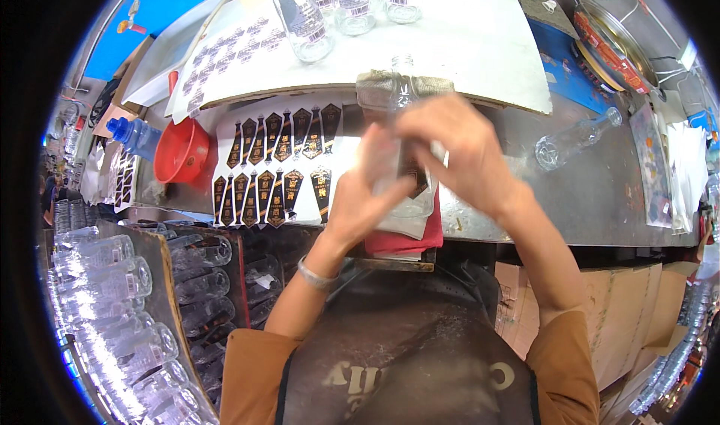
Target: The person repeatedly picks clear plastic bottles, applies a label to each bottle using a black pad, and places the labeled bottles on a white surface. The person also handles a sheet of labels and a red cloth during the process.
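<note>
A clear glass bottle [403, 66] lies neck away from me on folded cloths, with a dark tie-shaped label [417, 177] on its body. My left hand [364, 189] is at the bottle's left side, thumb reaching over the glass and apart from the blurred fingers. My right hand [457, 144] arches over the bottle from the right; motion smears its bent fingers, and whether they pinch anything is hidden. Left of the bottle, a white sheet [292, 162] carries two rows of black-and-gold tie-shaped labels, with a gap in the near row.
Several labelled clear bottles [354, 9] stand on the white raised board [480, 42]. A red bowl [182, 151] and a blue-capped bottle [135, 136] are at left. Another clear bottle [577, 140] lies at right. Stacked bottles [112, 282] fill the lower left; cardboard boxes [622, 312] stand lower right.
</note>
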Demonstrator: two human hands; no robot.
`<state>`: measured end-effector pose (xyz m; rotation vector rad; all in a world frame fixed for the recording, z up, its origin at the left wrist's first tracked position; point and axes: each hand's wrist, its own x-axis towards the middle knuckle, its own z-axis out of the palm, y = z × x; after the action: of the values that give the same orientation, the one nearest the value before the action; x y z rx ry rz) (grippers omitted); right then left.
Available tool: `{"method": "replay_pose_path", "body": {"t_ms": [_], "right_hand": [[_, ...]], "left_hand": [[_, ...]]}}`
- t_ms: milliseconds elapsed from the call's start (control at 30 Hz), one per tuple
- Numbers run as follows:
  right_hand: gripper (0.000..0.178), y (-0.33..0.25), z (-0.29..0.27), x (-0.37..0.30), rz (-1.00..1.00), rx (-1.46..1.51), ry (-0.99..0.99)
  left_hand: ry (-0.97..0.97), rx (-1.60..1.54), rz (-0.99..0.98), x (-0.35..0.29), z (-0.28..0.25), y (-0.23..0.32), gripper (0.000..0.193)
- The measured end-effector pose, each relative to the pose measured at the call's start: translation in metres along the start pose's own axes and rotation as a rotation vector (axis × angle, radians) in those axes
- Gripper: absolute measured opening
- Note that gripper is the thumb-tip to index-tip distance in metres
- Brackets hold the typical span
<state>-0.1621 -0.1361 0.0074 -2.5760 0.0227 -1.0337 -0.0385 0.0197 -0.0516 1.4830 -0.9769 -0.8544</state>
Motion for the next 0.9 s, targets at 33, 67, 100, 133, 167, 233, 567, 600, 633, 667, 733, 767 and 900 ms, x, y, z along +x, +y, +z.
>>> {"method": "replay_pose_path", "body": {"t_ms": [33,67,100,133,167,233,567,600,633,667,733,767,900], "right_hand": [[0.024,-0.016,0.001,-0.012,-0.006,0.084,-0.064],[0.019,-0.032,-0.001,-0.024,-0.01,0.16,-0.129],[0.019,-0.044,-0.005,-0.031,0.039,0.24,-0.196],[0.019,-0.052,-0.011,-0.032,0.089,0.32,-0.263],[0.032,-0.052,-0.016,-0.026,0.117,0.307,-0.261],[0.031,-0.025,-0.01,-0.008,0.089,0.181,-0.012],[0.034,-0.041,-0.011,-0.055,0.203,0.353,0.029],[0.035,-0.024,-0.011,-0.049,0.219,0.312,0.133],[0.037,-0.012,-0.001,-0.055,0.261,0.274,0.179],[0.036,-0.017,0.002,-0.063,0.243,0.303,0.132],[0.036,-0.043,0.0,-0.086,0.21,0.361,0.027],[0.036,-0.055,-0.007,-0.091,0.215,0.424,-0.008],[0.026,-0.061,-0.025,-0.101,0.599,0.552,-0.037]], "left_hand": [[-0.058,0.2,0.17,-0.005,-0.01,-0.009,0.105],[-0.101,0.194,0.195,-0.018,-0.015,-0.007,0.113],[-0.108,0.259,0.203,-0.026,-0.017,-0.003,0.117],[-0.115,0.323,0.211,-0.029,-0.018,-0.001,0.12],[-0.095,0.415,0.222,-0.031,-0.014,-0.008,0.122],[-0.052,0.584,0.306,-0.028,-0.004,0.001,0.122],[0.001,0.448,0.387,-0.022,0.001,-0.015,0.104],[-0.008,0.456,0.385,-0.022,0.0,-0.011,0.105],[-0.018,0.465,0.382,-0.022,0.001,-0.008,0.106],[-0.02,0.458,0.369,-0.022,0.0,-0.009,0.106],[-0.023,0.435,0.338,-0.022,-0.001,-0.015,0.106],[-0.029,0.431,0.341,-0.021,0.001,-0.017,0.107],[-0.041,0.366,0.308,-0.024,-0.003,-0.008,0.099]]}}
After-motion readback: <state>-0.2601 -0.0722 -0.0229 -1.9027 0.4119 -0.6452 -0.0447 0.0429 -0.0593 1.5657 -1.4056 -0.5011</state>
